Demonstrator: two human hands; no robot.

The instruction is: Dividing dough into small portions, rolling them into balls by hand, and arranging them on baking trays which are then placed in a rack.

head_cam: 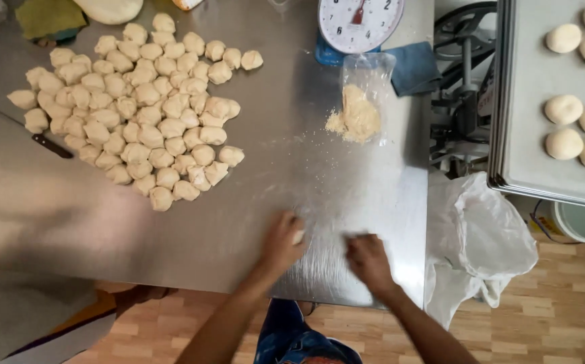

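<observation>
Surface: a brushed steel table, lightly dusted with flour near the front edge. Floor below is light wood planking.

At 9 o'clock on the table, a black knife handle lies just left of the heap. From 10 to 11 o'clock, a large heap of cut dough pieces is spread in loose contact with each other. At 12 o'clock, a white dial scale stands at the far edge, with a blue cloth just beside it. Just below the scale, a clear plastic bag lies flat with a mound of pale crumbs spilling from its mouth.

At 6 o'clock, the left hand is cupped palm-down on the steel, fingers curled together over a dough piece; only a sliver of dough shows at the fingertips. Just to its right, near but apart, the right hand is pressed palm-down, fingers curled; blurred, so whether it covers dough cannot be told.

At 4 o'clock, a white plastic bag hangs off the table's side. At 2 o'clock, a metal tray carries round shaped dough balls in rows.
</observation>
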